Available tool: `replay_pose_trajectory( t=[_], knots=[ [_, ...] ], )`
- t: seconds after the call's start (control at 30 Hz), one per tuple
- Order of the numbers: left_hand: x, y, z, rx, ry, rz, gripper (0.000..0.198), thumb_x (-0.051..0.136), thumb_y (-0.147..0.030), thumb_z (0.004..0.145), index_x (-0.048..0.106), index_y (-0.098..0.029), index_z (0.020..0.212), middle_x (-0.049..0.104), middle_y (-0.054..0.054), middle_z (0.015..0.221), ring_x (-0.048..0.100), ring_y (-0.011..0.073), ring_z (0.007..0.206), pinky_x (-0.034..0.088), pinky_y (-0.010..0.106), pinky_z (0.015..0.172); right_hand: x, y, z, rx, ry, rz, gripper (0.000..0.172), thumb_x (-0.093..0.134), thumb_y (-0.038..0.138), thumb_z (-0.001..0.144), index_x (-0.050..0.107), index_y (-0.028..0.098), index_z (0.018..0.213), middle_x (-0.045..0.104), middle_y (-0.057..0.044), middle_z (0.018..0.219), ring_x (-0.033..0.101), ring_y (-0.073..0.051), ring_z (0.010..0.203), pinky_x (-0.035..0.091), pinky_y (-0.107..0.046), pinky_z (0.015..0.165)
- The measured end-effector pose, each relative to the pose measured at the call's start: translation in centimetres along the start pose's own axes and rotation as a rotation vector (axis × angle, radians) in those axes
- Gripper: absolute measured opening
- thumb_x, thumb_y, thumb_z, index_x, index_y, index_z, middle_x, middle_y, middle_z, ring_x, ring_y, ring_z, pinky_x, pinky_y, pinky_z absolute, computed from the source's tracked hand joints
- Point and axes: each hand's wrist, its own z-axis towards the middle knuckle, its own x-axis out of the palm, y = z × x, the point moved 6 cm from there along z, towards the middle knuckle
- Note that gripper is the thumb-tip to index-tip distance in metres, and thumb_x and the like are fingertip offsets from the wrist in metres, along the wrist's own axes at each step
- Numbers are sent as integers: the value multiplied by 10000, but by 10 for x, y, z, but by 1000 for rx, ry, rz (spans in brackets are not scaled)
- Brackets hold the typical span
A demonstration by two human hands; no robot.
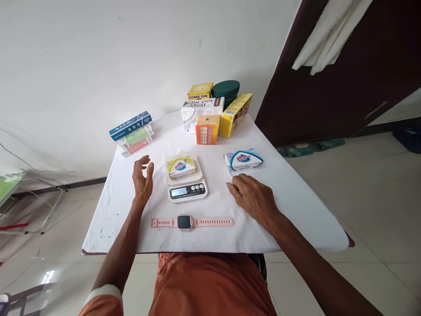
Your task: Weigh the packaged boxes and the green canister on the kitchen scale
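On a small white kitchen scale (187,194) lies a yellow-and-white boxed soap bar (181,166); the lit display seems to read 340. My left hand (142,180) is held left of the scale, its fingers loosely bent and apart from the thumb, with nothing in it. My right hand (252,196) rests on the table to the right of the scale, palm down with fingers loosely curled and thumb apart; nothing shows in it. Just beyond it lies a blue-and-white boxed soap bar (244,159). A pink-strapped smartwatch (184,222) is laid out flat in front of the scale.
Several boxes stand at the back: a white Super Meal box (200,113), an orange box (208,130), yellow boxes (235,115) and a dark green round tub (226,88). Flat toothpaste-like cartons (131,126) lie back left. A white cloth covers the table (296,219); the wall is behind.
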Motion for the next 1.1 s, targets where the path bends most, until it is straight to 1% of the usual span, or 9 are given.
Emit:
replay_pose_trajectory(
  t=[0.23,0.43,0.5,0.6,0.7,0.77,0.87,0.97,1.1],
  knots=[
    [9,-12,-4,84,139,17,523,589,-586,968,555,-238,1356,644,124,1255,624,271,1164,510,441,957,-6,4,1,-63,-61,-22,332,485,283,1042,524,200,724,569,-4,686,519,-134,628,324,-274,587],
    [39,-49,-4,264,526,161,705,689,-573,899,457,-255,1485,566,144,1399,514,331,1302,425,515,1083,-5,4,1,-66,-73,-7,361,463,298,1054,486,209,705,545,6,664,525,-132,619,303,-274,558],
    [48,-56,-1,275,638,211,654,693,-507,913,475,-245,1472,581,146,1369,530,331,1260,430,525,1059,-5,4,1,-69,-75,1,367,456,307,1056,476,211,702,547,5,664,525,-132,612,309,-276,559],
    [54,-56,3,231,714,205,546,691,-441,922,536,-238,1405,609,139,1291,561,319,1183,465,524,1014,-5,4,0,-61,-65,11,369,454,318,1054,471,214,700,549,2,661,522,-134,598,299,-281,550],
    [50,-47,16,208,684,94,526,725,-436,896,565,-250,1361,620,126,1255,576,299,1158,504,485,993,-5,3,0,-64,-51,11,362,456,318,1053,474,215,706,559,-1,670,531,-135,606,306,-279,554],
    [41,-35,37,210,601,51,507,715,-430,903,566,-244,1351,623,119,1242,586,283,1151,511,461,991,-5,4,0,-75,-52,-1,362,455,319,1055,470,214,709,561,0,673,531,-130,604,315,-276,556],
    [22,-4,90,175,438,137,478,720,-423,892,593,-220,1305,614,118,1228,584,292,1138,495,470,998,-5,4,0,-77,-53,-22,362,455,318,1059,469,211,713,550,8,667,529,-126,597,305,-274,542],
    [9,34,151,89,301,279,449,769,-302,814,631,-198,1229,593,132,1218,532,338,1184,441,512,1049,-5,4,0,-76,-64,-34,358,458,312,1060,478,208,718,542,11,663,536,-126,604,307,-271,544],
    [9,78,198,-37,254,383,411,757,-189,747,645,-178,1143,579,157,1191,506,363,1176,404,551,1059,-5,4,0,-79,-90,-51,355,470,301,1058,494,206,717,537,13,660,535,-126,610,315,-270,558]
  ],
)
